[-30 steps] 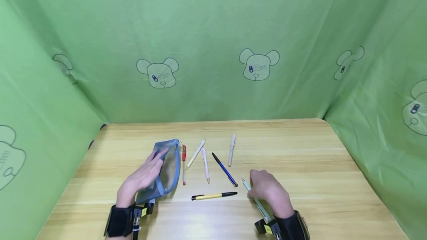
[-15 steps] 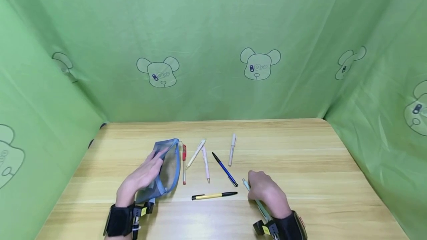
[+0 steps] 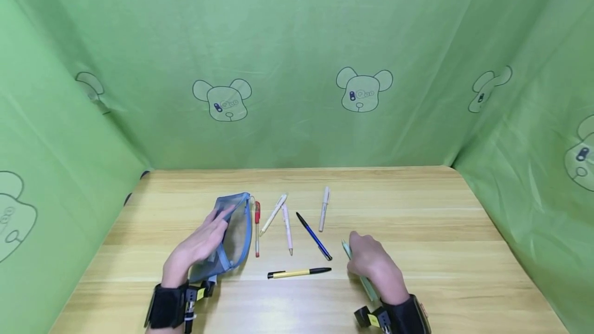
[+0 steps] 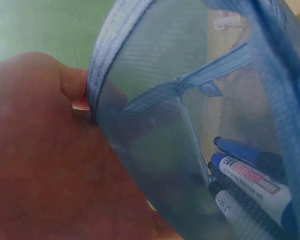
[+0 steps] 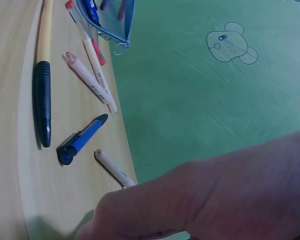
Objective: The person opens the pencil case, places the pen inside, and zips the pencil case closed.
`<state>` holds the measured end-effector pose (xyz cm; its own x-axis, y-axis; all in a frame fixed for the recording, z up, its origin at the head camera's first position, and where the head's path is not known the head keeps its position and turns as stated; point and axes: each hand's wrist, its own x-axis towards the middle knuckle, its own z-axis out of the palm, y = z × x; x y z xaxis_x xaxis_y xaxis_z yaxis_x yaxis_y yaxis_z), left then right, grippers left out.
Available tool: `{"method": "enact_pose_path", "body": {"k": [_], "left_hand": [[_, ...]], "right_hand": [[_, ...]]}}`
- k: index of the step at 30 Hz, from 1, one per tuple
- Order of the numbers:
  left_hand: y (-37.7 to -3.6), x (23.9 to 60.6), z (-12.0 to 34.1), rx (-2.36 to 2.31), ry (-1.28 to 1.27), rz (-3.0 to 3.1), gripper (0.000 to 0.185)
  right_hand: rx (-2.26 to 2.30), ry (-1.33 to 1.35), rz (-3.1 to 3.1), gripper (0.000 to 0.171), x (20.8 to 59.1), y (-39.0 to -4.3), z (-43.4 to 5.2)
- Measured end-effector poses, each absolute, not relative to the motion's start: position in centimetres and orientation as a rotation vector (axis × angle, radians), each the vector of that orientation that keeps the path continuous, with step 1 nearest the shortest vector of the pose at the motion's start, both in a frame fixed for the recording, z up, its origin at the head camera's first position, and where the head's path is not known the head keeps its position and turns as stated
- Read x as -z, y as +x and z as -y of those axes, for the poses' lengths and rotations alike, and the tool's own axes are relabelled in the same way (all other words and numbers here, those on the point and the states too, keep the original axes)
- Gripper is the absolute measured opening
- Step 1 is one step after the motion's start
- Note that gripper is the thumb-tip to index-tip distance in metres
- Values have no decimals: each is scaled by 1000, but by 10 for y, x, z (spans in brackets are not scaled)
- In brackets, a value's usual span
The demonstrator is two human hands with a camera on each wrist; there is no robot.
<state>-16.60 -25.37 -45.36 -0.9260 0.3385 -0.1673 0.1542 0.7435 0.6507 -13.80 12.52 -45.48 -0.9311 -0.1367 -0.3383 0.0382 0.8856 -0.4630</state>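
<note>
On the left of the table, my left hand point(image 3: 199, 244) holds the near side of a blue mesh pencil case point(image 3: 244, 241), whose mouth gapes to the right. In the left wrist view, a white marker point(image 4: 255, 185) with a blue cap and other pens show inside the case. My right hand point(image 3: 373, 262) pinches a pale green pen point(image 3: 368, 287) low over the table; its fingertips are hidden. Between the hands lie a red-capped pen point(image 3: 257, 226), a white pen point(image 3: 274, 214), a lilac pen point(image 3: 287, 228), a blue pen point(image 3: 314, 236) and a yellow-and-black pen point(image 3: 299, 272).
A pale capped pen point(image 3: 324, 209) lies farther back, right of the blue one. The wooden table point(image 3: 441, 210) ends at green cloth walls point(image 3: 287, 133) at the back and sides. Each wrist wears a black strap with a camera.
The pale green pen has shifted slightly forward in my right hand, away from the wrist. My left hand and the pencil case stay where they were.
</note>
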Motion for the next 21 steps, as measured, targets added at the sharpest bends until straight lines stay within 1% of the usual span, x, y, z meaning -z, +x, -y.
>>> {"method": "enact_pose_path", "body": {"k": [14,17,21], "left_hand": [[-165,454,253,-945,341,-2655,57],[-166,454,253,-947,336,-2652,57],[-165,453,252,-944,341,-2655,57]], "right_hand": [[728,-138,-2833,18,454,-143,-122],[758,-137,-2856,20,457,-145,-118],[849,-121,-2836,29,458,-148,-113]]}}
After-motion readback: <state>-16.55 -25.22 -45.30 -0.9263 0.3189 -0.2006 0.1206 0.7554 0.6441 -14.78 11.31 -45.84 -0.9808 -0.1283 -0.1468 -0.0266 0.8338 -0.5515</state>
